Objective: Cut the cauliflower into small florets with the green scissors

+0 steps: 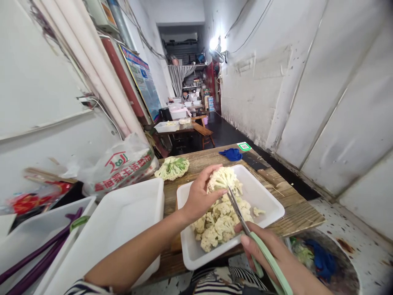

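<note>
Striped clothing [221, 282] shows at the bottom edge, and just beyond it the right hand [267, 246] is wrapped around the pale green handles of a pair of scissors [238, 209]. Their metal blades slant forward and leftward, the tips meeting the stem side of a cauliflower piece [225, 178]; whether they have cut into it is hard to tell from this angle. The left hand [201, 192] grips that piece from its left side, thumb below and fingers above, so it sits at the fingertips, tilted, over the far part of a white tray [272, 207]. Below the grip, cut florets [217, 229] heap in the tray's left and middle, with one small floret [258, 211] apart to the right.

To the left stand a second white tray [132, 205] and a container [18, 233] with long purple vegetables [39, 254]. At the right, below the table edge, a round bin [346, 266] holds leafy scraps and something blue.

Farther back on the wooden table [294, 200] lie a larger cauliflower chunk [172, 168], a blue cloth [231, 154], a wooden-handled knife [270, 177] and a green-edged code card [244, 146]. A printed plastic bag [123, 164] slumps at the left.

Beyond come a wooden bench [202, 129], another table with a tray [167, 127], a seated person [185, 97], a grey curtain [179, 78] and a bright lamp [214, 43].
</note>
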Demonstrator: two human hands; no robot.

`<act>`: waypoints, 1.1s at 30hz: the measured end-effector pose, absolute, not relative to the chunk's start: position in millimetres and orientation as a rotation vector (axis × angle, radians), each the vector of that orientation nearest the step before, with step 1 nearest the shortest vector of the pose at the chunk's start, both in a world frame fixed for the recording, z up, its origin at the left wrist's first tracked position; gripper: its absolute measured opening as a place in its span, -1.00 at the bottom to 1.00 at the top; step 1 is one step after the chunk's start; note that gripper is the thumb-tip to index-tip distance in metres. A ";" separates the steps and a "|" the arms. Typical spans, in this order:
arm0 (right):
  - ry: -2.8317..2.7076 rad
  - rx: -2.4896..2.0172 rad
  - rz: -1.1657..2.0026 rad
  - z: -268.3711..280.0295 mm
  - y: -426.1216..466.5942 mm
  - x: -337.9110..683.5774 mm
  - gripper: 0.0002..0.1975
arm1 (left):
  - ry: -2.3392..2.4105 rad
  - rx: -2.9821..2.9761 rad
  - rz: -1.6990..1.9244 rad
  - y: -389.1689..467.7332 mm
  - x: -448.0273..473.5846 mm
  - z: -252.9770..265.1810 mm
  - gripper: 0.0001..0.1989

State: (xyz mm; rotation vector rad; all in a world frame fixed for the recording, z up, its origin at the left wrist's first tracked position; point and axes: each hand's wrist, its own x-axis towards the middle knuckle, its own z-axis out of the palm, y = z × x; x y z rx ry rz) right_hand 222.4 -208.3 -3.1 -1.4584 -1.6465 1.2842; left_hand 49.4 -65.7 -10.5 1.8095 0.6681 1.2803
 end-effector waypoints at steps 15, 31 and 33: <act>-1.567 -1.417 1.260 -13.1 -211.4 234.2 -0.57 | 0.758 1.982 1.172 -66.6 51.8 -16.6 -0.46; -1.205 -1.178 1.656 -28.8 -193.8 256.1 -0.48 | 0.901 1.557 0.970 -24.9 38.8 -27.0 -0.42; -1.101 -1.154 1.497 -25.3 -182.4 257.9 -0.49 | 0.886 1.512 1.016 -26.3 40.2 -29.4 -0.41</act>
